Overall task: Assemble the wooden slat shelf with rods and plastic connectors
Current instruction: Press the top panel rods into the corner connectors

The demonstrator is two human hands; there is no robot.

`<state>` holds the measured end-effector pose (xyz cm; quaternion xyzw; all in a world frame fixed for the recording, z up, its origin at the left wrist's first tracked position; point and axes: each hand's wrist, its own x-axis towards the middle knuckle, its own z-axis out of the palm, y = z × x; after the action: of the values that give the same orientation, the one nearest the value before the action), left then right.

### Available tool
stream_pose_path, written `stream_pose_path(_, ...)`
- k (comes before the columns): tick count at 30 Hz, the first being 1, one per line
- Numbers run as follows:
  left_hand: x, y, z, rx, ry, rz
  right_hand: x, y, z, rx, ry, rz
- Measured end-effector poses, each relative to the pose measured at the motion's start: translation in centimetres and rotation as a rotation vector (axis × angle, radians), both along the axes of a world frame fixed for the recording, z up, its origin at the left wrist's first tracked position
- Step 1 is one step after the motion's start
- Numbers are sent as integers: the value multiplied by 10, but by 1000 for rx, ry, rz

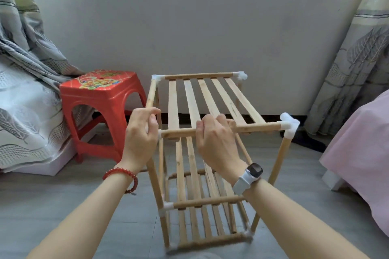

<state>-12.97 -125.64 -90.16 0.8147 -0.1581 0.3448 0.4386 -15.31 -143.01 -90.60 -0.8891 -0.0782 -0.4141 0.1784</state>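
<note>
With the front top rod [248, 128] gripped by the right hand [216, 143] and its left corner pinched by the left hand [141, 132], the white connector [289, 125] could be unseated by uneven pressing.

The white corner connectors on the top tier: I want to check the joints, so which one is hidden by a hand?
The near-left connector: the left hand covers most of it, while the other three top corners show fully.

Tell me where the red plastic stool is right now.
In the head view the red plastic stool stands on the floor at the left, between the bed's patterned bedding and the wooden shelf, near the wall.
</note>
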Motion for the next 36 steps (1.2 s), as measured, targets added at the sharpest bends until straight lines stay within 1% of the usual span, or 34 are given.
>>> stream_pose_path(2, 9, 18, 2, 46, 20, 159, 2, 12, 6, -52, 75, 131)
stream_pose_path(4, 15, 28, 4, 101, 56, 305, 3, 11, 15, -49, 119, 247)
stream_pose_path(6, 18, 30, 6, 118, 94, 338, 4, -2, 26, -92, 98, 232)
stream_pose_path(8, 17, 26, 7, 62, 161, 302, 6, -30, 31, -176, 66, 62)
stream_pose_path(10, 15, 22, 5, 16, 220, 310, 3, -67, 33, -207, 44, -190)
stream_pose_path(11, 14, 20, 4, 35, 213, 342, 0, -84, 33, -189, 77, -316)
stream_pose_path(12, 13, 19, 3, 89, 176, 382, -5, -99, 33, -149, 152, -413)
stream_pose_path(13, 13, 17, 1, 169, 117, 419, -8, -110, 31, -71, 266, -459)
stream_pose_path(14, 13, 14, 0, 253, 58, 438, -9, -119, 27, 29, 359, -434)
stream_pose_path(16, 9, 2, -2, 396, -22, 397, -11, -117, 24, 416, 518, -240)
stream_pose_path(17, 4, -6, -4, 447, -36, 333, -13, -111, 23, 599, 505, -143)
stream_pose_path(18, -1, -15, -5, 483, -44, 264, -13, -102, 24, 686, 473, -78)
stream_pose_path(19, -4, -22, -6, 506, -49, 202, -13, -91, 28, 710, 475, -24)
stream_pose_path(22, -12, -35, -6, 531, -40, 111, -17, -53, 41, 787, 590, 242)
stream_pose_path(24, -14, -30, -8, 538, -48, 86, -20, -35, 44, 760, 690, 349)
stream_pose_path(25, -15, -25, -9, 540, -55, 66, -22, -29, 43, 702, 724, 368)
stream_pose_path(27, -15, -10, -10, 540, -63, 17, -26, -18, 39, 571, 747, 384)
stream_pose_path(29, -13, 9, -8, 583, -63, -10, -30, -9, 36, 518, 749, 437)
stream_pose_path(31, -10, 29, -9, 636, -45, -13, -35, 2, 32, 457, 805, 490)
stream_pose_path(32, -10, 37, -9, 633, -27, 1, -38, 7, 28, 421, 827, 513)
stream_pose_path(34, -12, 52, -9, 549, 46, 54, -41, 18, 22, 383, 846, 576)
stream_pose_path(36, -11, 64, -7, 453, 163, 113, -39, 31, 20, 364, 842, 610)
